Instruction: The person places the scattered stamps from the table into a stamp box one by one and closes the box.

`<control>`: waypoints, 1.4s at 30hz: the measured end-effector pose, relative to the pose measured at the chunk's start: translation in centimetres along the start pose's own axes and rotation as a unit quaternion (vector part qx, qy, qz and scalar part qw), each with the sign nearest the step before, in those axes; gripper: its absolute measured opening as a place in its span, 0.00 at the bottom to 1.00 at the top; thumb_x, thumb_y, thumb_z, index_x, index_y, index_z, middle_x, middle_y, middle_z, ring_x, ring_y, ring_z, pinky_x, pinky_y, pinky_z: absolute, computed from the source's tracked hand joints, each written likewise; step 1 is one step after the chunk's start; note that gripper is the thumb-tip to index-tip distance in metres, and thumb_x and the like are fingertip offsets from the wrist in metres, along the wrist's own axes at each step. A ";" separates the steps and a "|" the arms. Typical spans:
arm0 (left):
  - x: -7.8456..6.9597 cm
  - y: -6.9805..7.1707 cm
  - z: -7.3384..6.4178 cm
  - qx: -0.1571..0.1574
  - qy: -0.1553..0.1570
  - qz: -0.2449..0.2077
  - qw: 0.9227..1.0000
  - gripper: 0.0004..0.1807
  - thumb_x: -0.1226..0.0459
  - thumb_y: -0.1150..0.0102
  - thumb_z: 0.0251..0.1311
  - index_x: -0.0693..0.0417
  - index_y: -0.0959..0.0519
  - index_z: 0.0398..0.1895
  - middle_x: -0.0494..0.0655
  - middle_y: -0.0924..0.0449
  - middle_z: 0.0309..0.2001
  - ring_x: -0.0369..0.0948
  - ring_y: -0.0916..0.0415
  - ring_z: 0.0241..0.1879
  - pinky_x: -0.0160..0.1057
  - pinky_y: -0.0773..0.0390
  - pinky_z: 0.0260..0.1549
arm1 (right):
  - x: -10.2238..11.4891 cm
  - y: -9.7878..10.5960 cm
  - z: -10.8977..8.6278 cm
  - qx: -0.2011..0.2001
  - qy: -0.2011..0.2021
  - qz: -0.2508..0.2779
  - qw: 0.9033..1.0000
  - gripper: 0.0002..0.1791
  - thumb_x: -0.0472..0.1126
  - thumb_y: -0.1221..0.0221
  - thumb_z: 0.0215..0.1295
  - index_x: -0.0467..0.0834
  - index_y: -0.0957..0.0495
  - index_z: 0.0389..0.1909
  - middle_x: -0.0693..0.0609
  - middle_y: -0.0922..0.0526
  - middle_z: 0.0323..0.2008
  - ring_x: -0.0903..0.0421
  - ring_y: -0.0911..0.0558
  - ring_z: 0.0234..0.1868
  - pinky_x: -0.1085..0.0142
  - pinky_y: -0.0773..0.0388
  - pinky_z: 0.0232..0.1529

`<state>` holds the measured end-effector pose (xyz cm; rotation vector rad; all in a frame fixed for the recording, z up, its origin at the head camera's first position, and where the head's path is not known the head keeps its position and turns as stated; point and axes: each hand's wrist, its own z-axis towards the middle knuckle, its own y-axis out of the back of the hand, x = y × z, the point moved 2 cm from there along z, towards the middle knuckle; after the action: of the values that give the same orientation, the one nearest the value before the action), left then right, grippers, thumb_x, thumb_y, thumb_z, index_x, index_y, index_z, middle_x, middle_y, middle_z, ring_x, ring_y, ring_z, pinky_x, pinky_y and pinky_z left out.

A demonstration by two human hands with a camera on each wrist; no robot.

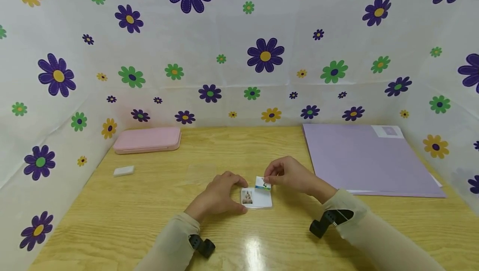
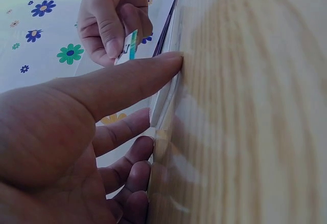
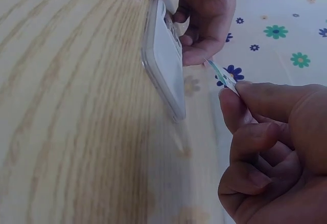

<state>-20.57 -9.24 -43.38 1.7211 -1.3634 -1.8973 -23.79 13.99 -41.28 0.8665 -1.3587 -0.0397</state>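
A flat white case (image 1: 262, 201) with a clear rim and a small picture at its left end lies on the table. My left hand (image 1: 220, 194) holds it at the left end, thumb at the near edge and fingers at the far edge. In the right wrist view the case (image 3: 166, 65) appears as a thin slab with rounded corners. My right hand (image 1: 290, 174) pinches a small printed card (image 1: 263, 183) between thumb and index finger. White with a blue-green band, this card (image 3: 223, 74) is tilted above the far right part of the case.
At the back left lies a pink zip case (image 1: 147, 140), with a small white block (image 1: 124, 171) in front of it. A faint clear sheet (image 1: 200, 173) is beyond my left hand. Purple folders (image 1: 366, 158) cover the back right, and a flowered cloth (image 1: 232, 46) surrounds the table.
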 end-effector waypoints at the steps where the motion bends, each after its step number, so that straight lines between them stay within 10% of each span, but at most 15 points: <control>1: 0.0 0.0 0.0 0.001 0.000 -0.001 1.000 0.29 0.54 0.20 0.43 0.42 0.22 0.51 0.45 0.29 0.55 0.50 0.35 0.56 0.55 0.35 0.56 | -0.1 -0.1 -0.1 0.008 0.000 0.007 1.000 0.03 0.37 0.34 0.63 0.41 0.16 0.34 0.51 0.17 0.28 0.57 0.25 0.28 0.67 0.29 0.29; 42: -0.2 -0.2 -0.1 -0.002 -0.005 0.002 1.000 0.29 0.54 0.20 0.43 0.42 0.21 0.52 0.44 0.29 0.53 0.50 0.35 0.56 0.55 0.34 0.56 | -1.2 -2.1 -0.5 0.033 0.029 -0.034 0.998 0.04 0.35 0.34 0.64 0.46 0.16 0.30 0.57 0.19 0.27 0.59 0.24 0.28 0.68 0.26 0.30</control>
<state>-20.35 -9.04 -43.36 1.7076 -1.3654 -1.9069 -22.76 13.41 -43.44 0.9620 -1.2820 -0.0217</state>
